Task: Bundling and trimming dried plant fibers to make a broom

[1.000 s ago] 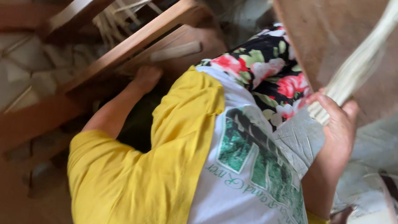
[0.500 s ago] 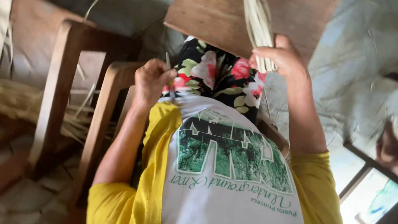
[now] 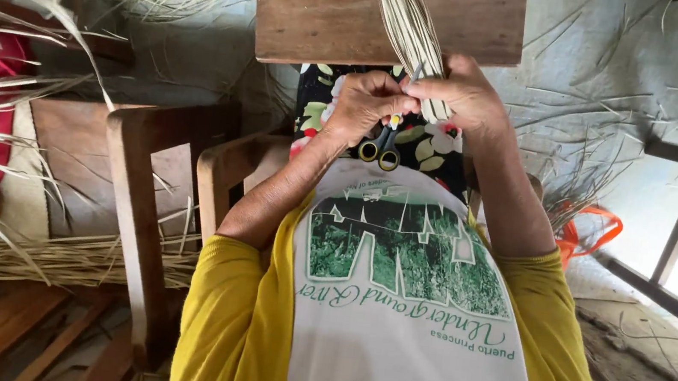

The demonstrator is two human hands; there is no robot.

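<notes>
Scissors (image 3: 380, 147) now between both hands (image 3: 419, 101)

Wooden chair (image 3: 140, 192) left, dried straw heap (image 3: 63, 260) on slats, pale littered floor (image 3: 626, 97).

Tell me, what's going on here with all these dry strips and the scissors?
A seated person in a yellow-sleeved shirt is working on a bundle of pale dried leaf strips that lies across a wooden board. The right hand grips the bundle's lower end, while the left hand holds small black-handled scissors right against it. More loose strips lie piled on the wooden chairs to the person's left and scattered over the floor.
</notes>
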